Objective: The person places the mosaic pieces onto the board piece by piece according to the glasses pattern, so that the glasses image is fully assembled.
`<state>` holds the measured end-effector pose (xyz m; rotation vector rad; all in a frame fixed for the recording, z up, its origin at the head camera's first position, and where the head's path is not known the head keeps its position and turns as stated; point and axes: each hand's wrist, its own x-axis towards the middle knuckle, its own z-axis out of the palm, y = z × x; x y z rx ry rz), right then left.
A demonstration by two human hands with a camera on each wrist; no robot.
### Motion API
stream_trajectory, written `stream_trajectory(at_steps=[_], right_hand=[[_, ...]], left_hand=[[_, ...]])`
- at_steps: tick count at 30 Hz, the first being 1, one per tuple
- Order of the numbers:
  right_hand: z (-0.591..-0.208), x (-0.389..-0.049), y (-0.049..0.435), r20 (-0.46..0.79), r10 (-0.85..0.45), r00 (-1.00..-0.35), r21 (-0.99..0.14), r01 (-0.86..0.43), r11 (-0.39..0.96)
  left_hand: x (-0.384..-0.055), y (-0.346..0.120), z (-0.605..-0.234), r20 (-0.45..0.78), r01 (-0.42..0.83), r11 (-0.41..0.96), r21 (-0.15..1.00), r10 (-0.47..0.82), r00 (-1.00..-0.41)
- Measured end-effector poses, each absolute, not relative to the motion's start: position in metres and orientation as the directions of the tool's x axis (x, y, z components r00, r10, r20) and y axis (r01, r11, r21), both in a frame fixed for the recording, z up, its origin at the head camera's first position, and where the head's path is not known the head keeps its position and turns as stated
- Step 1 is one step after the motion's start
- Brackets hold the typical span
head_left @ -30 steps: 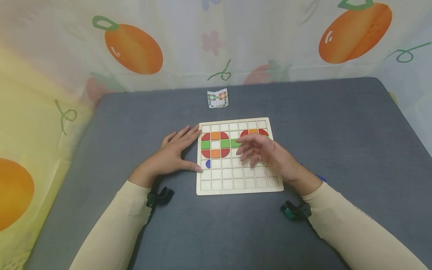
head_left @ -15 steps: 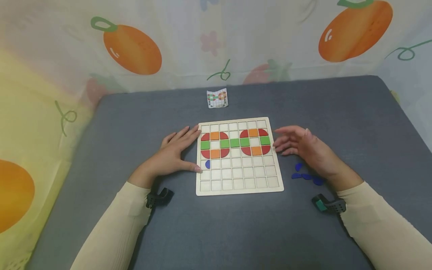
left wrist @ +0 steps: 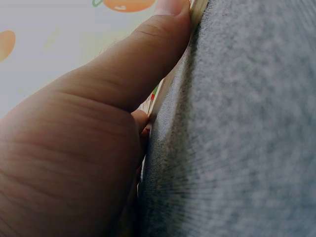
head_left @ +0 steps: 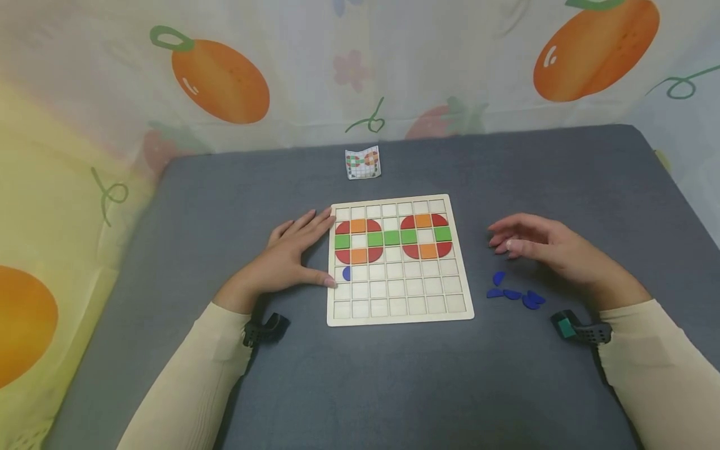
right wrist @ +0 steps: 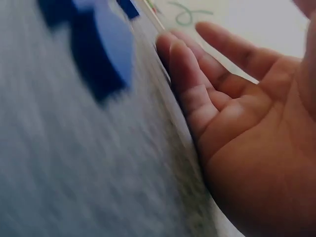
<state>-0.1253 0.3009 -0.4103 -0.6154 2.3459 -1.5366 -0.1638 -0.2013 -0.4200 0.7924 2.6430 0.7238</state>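
Note:
A square wooden grid board (head_left: pixel 400 322) lies on the grey table, with red, orange and green pieces forming two rounded shapes joined by a green square (head_left: pixel 391 238). One blue half-round piece (head_left: pixel 346 274) sits in a cell near the board's left side. My left hand (head_left: pixel 287 259) rests with fingers spread, its fingertips and thumb at the board's left edge; the left wrist view shows the thumb (left wrist: pixel 148 49) against that edge. To the right of the board, my right hand (head_left: pixel 554 247) is loosely curled and holds nothing, just behind several loose blue pieces (head_left: pixel 512 294).
Behind the board lies a small printed pattern card (head_left: pixel 362 164) with a similar coloured design. A fruit-print curtain (head_left: pixel 304 75) hangs along the back and left of the table (head_left: pixel 394 387). Each wrist wears a dark camera strap (head_left: pixel 582 328).
My right hand has moved from over the board out to the right, uncovering the right-hand shape and the loose blue pieces. My left hand has stayed at the board's edge.

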Motion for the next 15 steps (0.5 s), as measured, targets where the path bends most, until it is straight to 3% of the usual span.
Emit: stream_trajectory(at_steps=[4, 10, 15], right_hand=[[-0.409, -0.125, 0.306, -0.079, -0.474, -0.877, -0.864, -0.177, 0.472], [-0.405, -0.124, 0.3, -0.106, -0.549, -0.829, -0.778, -0.275, 0.565], [-0.399, -0.12, 0.292, -0.197, -0.541, -0.818, -0.748, -0.231, 0.622]], left_hand=[[-0.164, -0.2, -0.419, -0.13, 0.427, 0.726, 0.539, 0.572, -0.81], [-0.164, -0.2, -0.419, -0.132, 0.427, 0.729, 0.536, 0.571, -0.81], [-0.164, -0.199, -0.42, -0.132, 0.425, 0.733, 0.532, 0.567, -0.813]])
